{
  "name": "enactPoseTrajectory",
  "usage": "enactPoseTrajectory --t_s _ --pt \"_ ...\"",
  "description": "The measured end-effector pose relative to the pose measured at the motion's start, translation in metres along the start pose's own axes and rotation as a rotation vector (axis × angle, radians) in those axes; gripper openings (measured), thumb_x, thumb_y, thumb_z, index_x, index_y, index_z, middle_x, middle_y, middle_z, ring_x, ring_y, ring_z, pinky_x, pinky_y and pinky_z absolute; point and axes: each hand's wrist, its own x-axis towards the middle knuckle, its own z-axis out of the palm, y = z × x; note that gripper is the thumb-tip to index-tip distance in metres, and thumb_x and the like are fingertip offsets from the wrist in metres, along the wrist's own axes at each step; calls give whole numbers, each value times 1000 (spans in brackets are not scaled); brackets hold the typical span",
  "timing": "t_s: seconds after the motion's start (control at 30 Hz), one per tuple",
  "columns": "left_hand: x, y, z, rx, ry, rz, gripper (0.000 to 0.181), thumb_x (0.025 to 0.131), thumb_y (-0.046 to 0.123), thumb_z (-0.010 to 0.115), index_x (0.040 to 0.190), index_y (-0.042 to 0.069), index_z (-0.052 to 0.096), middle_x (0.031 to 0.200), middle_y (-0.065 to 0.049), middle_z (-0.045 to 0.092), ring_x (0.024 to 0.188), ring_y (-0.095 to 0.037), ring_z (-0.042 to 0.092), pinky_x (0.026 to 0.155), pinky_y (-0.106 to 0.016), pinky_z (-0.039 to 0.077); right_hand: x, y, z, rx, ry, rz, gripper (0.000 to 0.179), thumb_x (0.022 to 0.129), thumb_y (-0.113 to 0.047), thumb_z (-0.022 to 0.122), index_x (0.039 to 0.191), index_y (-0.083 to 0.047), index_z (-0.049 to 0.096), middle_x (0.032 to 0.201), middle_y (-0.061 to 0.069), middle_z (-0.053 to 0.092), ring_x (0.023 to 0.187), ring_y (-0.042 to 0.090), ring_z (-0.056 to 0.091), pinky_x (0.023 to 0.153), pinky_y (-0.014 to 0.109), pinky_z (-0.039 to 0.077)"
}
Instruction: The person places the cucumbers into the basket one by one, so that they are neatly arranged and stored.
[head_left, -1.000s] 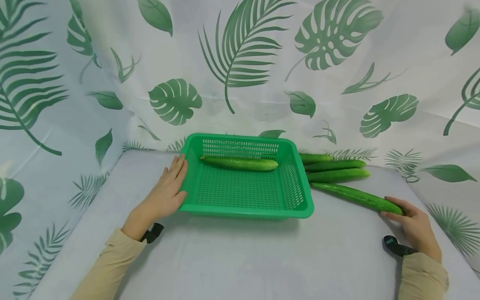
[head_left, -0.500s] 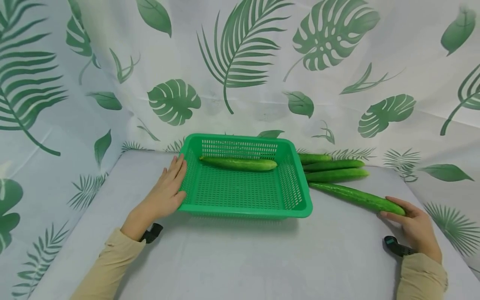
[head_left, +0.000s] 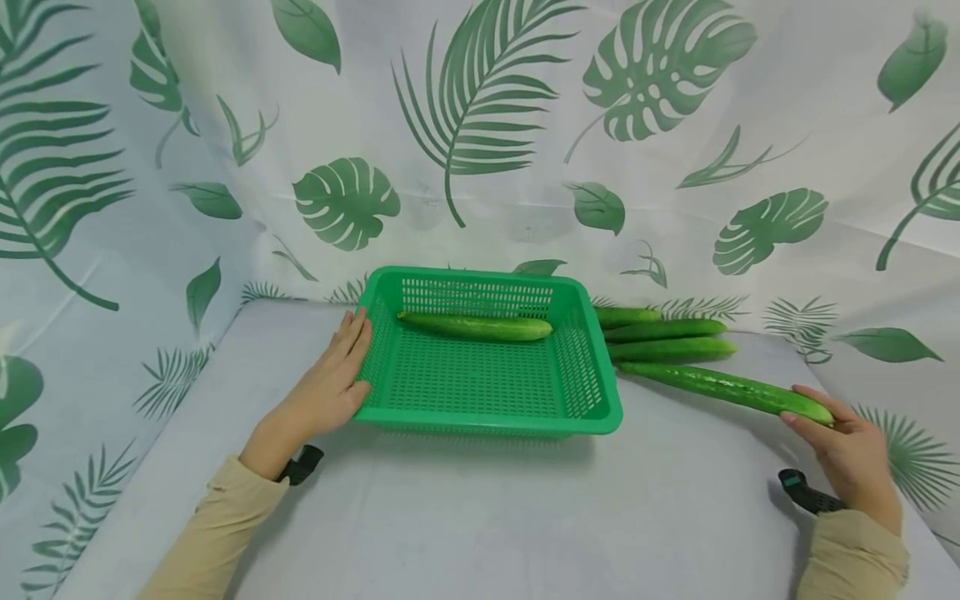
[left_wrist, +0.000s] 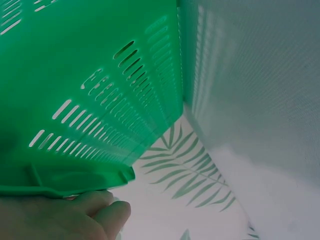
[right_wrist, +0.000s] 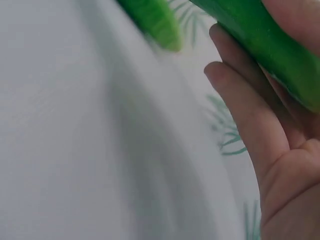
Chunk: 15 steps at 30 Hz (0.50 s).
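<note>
In the head view my right hand [head_left: 851, 442] pinches the near end of a long cucumber [head_left: 720, 386] between thumb and fingers. Its far end points at the basket's right side. The right wrist view shows the thumb on one side of this cucumber [right_wrist: 265, 42] and the fingers on the other, with a shadow on the table below. My left hand [head_left: 330, 375] rests with straight fingers along the left rim of a green plastic basket [head_left: 487, 423]. Inside the basket, near its back wall, lies another cucumber [head_left: 476, 327].
Several cucumbers [head_left: 671, 350] lie close together right of the basket, their left ends hidden behind it. A white table [head_left: 480, 517] spreads out in front. Leaf-patterned cloth [head_left: 525, 225] hangs behind the table and at both sides.
My right hand has moved slightly right and lifted its end of the cucumber, whose shadow has spread below it. My left hand and the basket stay in place.
</note>
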Motion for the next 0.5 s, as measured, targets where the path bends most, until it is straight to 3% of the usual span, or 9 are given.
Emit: enactPoseTrajectory --t_s 0.23,0.5 --pt "0 0 -1 1 3 2 73 92 3 42 154 -11 7 164 -21 -7 149 -35 -12 119 -55 5 -1 -22 14 42 58 -85 55 88 23 54 133 -7 65 125 -6 54 103 5 56 80 17 53" --pt "0 1 -2 -6 -1 0 72 92 3 42 153 -12 7 164 -22 -7 149 -35 -12 118 -57 5 1 -49 54 72 85 -203 56 85 24 56 137 2 58 133 3 51 112 13 49 84 18 52"
